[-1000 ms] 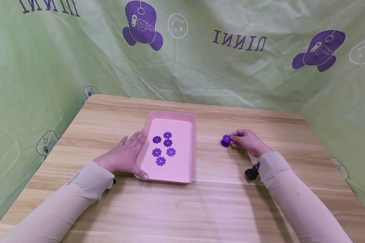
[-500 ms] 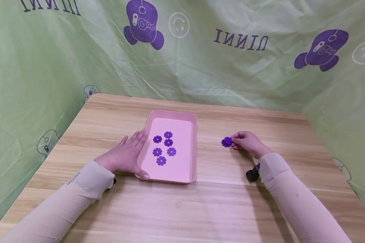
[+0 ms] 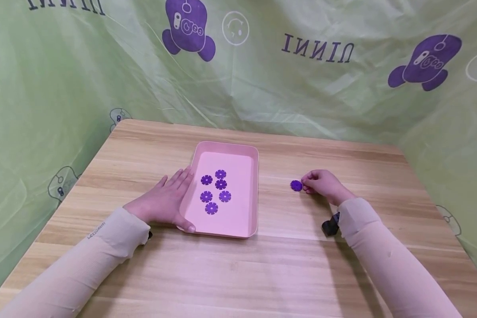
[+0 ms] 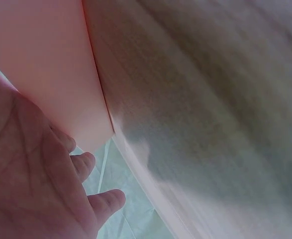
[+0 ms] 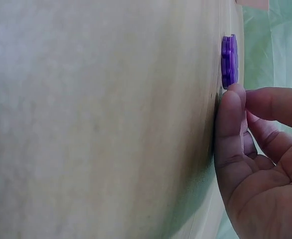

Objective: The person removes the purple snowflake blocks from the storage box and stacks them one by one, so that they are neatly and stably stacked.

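Observation:
On the right of the table in the head view, my right hand (image 3: pixel 322 185) pinches the edge of a purple notched disc (image 3: pixel 296 185) between thumb and fingertips. The right wrist view shows two such discs (image 5: pixel 229 62) stacked flat at the tabletop, edges nearly lined up, with the fingertips (image 5: pixel 237 90) right at their near edge. My left hand (image 3: pixel 164 203) lies with fingers spread along the left wall of a pink tray (image 3: pixel 238 221), its thumb at the near corner. Its palm (image 4: pixel 31 164) is beside the tray's outer wall (image 4: pixel 61 64) in the left wrist view.
Several more purple notched discs (image 3: pixel 211 208) lie flat and apart on the tray floor. Wooden tabletop (image 3: pixel 230 274) stretches in front of the tray and between it and my right hand. A green printed curtain (image 3: pixel 238 101) hangs behind and at both sides of the table.
My right hand has brought the held disc down onto the one beneath, so the two now overlap as one. The left hand and tray stay put; the head view has tilted slightly.

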Available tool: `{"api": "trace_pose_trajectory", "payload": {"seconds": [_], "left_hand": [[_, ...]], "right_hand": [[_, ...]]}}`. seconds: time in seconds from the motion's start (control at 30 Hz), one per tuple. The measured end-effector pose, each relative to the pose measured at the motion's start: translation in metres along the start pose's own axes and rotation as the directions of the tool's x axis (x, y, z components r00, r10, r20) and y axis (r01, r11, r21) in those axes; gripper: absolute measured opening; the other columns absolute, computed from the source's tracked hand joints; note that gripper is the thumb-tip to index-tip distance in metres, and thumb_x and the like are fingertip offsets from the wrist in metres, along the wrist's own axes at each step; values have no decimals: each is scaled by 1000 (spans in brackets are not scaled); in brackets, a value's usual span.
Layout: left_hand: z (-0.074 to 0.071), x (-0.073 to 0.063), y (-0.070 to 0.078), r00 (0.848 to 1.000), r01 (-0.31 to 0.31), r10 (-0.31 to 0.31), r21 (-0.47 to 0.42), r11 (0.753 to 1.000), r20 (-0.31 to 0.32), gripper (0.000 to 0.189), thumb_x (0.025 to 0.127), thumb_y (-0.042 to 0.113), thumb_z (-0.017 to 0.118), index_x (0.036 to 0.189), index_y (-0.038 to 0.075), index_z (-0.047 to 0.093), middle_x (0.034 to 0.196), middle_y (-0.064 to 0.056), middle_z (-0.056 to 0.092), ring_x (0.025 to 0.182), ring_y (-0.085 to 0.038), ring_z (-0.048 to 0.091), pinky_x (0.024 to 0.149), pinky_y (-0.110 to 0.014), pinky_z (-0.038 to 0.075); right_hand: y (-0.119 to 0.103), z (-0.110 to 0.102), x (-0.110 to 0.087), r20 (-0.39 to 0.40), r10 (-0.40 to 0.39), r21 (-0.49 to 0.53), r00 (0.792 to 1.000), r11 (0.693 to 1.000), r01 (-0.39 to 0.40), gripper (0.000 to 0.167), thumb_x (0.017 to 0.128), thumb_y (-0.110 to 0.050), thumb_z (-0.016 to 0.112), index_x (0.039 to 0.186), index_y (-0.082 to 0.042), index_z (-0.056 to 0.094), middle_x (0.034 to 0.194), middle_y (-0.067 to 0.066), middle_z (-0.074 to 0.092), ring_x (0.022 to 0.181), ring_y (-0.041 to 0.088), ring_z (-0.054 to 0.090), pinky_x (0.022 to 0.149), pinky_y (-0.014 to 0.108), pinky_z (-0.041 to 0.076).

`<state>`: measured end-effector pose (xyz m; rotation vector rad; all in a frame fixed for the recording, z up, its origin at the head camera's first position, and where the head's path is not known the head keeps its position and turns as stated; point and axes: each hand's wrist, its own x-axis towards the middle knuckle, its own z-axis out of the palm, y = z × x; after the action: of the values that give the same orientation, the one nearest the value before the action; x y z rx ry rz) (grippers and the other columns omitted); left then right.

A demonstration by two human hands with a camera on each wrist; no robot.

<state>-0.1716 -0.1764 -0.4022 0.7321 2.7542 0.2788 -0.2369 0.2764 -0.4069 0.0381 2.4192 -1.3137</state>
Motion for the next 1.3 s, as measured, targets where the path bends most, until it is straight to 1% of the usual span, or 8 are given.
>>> {"api": "trace_pose_trajectory", "payload": {"seconds": [0.1,0.17,0.3,0.37,0.47,0.67,1.17,1.3], "left_hand": [[0,1,0,1000,-3,3,1,1000,1,154,60,84,78,161,-10,7,169,-28,0,154,-48,4,120,-68,6],[0,1,-1,1000,-4,4,1,1000,1,154,61,84,78,161,-10,7,169,-28,-1,154,-48,3,120,-68,6],[1,1,-1,1000,-3,3,-3,1000,6,155,61,83,78,161,-10,5,169,-27,-2,154,-48,2,120,-68,6],[2,2,-1,1000,-2,2,-7,1000,8,154,61,83,79,161,-10,5,169,-27,-3,155,-47,2,120,-68,6],[3,2,-1,1000,-1,1,-11,1000,9,154,61,82,79,161,-10,5,169,-27,-3,154,-47,2,121,-68,5],[3,3,-1,1000,-4,4,-3,1000,10,154,61,82,79,161,-10,6,169,-27,-2,154,-48,2,120,-67,6],[1,3,-3,1000,-7,7,-7,1000,10,155,61,83,78,161,-10,5,169,-28,-3,154,-48,2,120,-68,8],[2,3,-4,1000,-3,3,-13,1000,10,155,61,83,78,161,-10,5,169,-27,-4,154,-48,2,120,-68,8]], "right_hand": [[-1,1,-3,-4,-32,-94,999,995,31,27,104,-9,59,121,12,58,99,12,65,82,14,61,71,22,55],[-2,3,-5,-5,-69,-195,998,979,67,35,101,-15,65,125,10,58,105,15,64,87,18,61,74,26,54],[-5,8,-6,20,-149,-389,989,910,145,53,93,-23,77,132,7,58,115,21,63,97,29,59,83,39,52],[-7,10,-5,35,-169,-455,985,875,166,55,91,-22,80,132,7,59,116,22,63,101,33,59,89,44,50],[-9,12,-3,54,-171,-507,984,844,174,52,91,-20,79,129,8,60,115,24,64,103,36,60,93,50,51],[-14,14,-1,70,-154,-560,986,812,166,43,93,-17,76,125,8,62,113,24,65,102,35,61,93,51,52],[-23,14,4,81,-107,-578,991,805,134,38,95,-18,74,123,7,64,110,21,67,92,29,61,85,43,53],[-26,16,6,94,-112,-609,989,780,146,39,94,-20,74,122,6,64,107,20,68,89,28,61,84,43,53]]}}
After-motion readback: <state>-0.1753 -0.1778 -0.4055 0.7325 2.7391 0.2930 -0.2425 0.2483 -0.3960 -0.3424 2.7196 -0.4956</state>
